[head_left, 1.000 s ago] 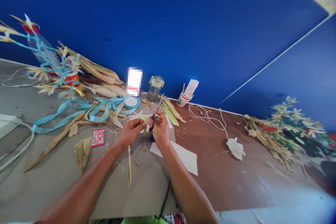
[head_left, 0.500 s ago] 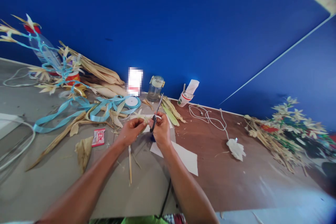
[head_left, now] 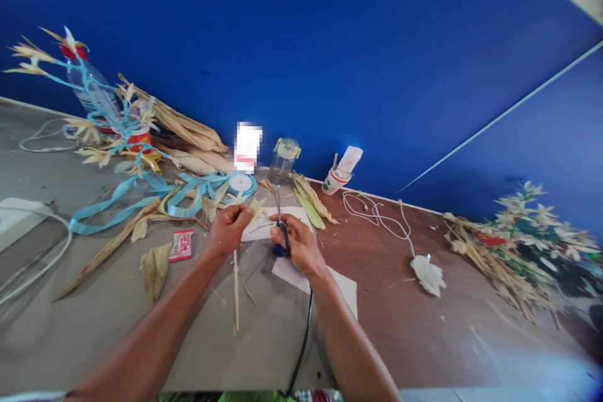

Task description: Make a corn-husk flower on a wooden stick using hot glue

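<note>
Midway between the near and far edges of the tabletop (head_left: pixel 400 333), the left hand (head_left: pixel 225 231) pinches a pale piece of husk (head_left: pixel 256 207) between thumb and fingers. The right hand's (head_left: pixel 304 246) fingers wrap the dark handles of the scissors (head_left: pixel 285 239), whose blades point to the far edge. Print on the red packet (head_left: pixel 181 246) is too small to read; a white cup (head_left: pixel 332 183) near the far edge bears a green mark. Both forearms reach in from the near edge, hands apart.
</note>
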Demonstrator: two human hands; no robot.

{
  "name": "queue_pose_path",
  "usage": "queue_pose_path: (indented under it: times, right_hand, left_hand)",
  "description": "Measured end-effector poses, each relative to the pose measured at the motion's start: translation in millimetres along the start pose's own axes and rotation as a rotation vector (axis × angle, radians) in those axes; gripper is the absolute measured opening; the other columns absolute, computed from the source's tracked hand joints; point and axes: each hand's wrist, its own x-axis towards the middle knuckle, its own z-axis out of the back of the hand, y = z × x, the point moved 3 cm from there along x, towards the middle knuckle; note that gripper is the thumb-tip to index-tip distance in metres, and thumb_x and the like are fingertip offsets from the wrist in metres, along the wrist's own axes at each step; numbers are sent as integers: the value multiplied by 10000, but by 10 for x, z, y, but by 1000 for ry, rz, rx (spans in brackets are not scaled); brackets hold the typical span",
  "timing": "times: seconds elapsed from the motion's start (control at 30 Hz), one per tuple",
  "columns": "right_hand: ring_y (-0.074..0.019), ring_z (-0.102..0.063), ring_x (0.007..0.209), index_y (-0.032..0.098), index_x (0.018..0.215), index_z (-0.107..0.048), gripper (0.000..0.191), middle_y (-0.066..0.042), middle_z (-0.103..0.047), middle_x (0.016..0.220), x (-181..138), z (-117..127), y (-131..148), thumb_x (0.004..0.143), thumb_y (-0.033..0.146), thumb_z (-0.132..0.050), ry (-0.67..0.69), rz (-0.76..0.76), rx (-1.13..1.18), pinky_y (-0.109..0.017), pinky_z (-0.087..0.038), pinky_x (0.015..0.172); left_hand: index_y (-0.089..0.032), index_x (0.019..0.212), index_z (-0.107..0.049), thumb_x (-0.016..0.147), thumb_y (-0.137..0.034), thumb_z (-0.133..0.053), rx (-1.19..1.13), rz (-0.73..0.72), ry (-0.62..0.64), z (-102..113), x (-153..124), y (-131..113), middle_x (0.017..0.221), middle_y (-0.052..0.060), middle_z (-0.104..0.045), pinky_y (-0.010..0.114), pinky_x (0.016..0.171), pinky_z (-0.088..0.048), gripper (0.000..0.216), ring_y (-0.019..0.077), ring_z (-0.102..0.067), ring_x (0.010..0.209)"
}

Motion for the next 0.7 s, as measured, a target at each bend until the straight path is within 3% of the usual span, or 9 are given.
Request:
queue_pose_path:
  times: [0.4, 0.7]
  right_hand:
    - [-125, -528, 621, 194, 912, -680, 308, 0, -628, 731, -24, -39, -162, 641, 334, -726, 64, 75, -111, -230, -408, 577]
    - [-106, -454, 563, 177, 950, -680, 311, 11, -563, 656, -25, -50, -250, 675, 322, -701, 45, 77, -187, -209, -348, 508]
  left_hand:
    - [-160, 629, -577, 736, -376, -566, 76, -80, 28, -12, 21, 100, 566, -31, -479, 222, 525, -325, 242, 105, -410, 549]
    - [-156, 627, -584, 738, -351, -563, 158, -100, 21, -18, 23, 88, 574, -26, -485, 219, 529, -328, 225, 106, -419, 559]
